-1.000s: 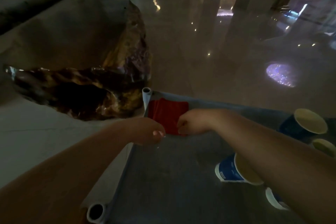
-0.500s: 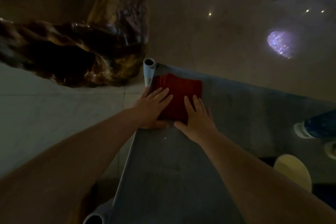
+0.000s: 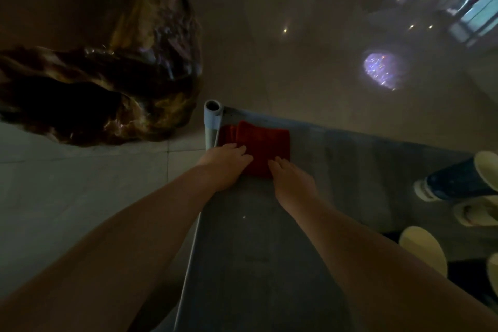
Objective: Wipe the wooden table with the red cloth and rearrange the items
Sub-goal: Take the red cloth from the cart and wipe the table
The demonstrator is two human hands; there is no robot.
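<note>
A folded red cloth (image 3: 265, 147) lies at the far left corner of the grey table top (image 3: 269, 264). My left hand (image 3: 225, 163) rests flat on the cloth's near left edge, fingers together and pointing right. My right hand (image 3: 289, 178) lies flat at the cloth's near right corner, its fingertips touching the cloth. Neither hand holds anything. A blue paper cup (image 3: 458, 178) lies on its side at the right edge. Cream cup rims (image 3: 423, 249) show below it.
A pale tube (image 3: 213, 118) runs along the table's left edge. A large dark glossy wood root piece (image 3: 107, 83) stands on the floor at left. Shiny tiled floor (image 3: 296, 35) lies beyond the table.
Both hands went from pinching the cloth's near edge to lying flat on it, then drew back a little toward me. The view tilted down and the cups shifted to the right edge.
</note>
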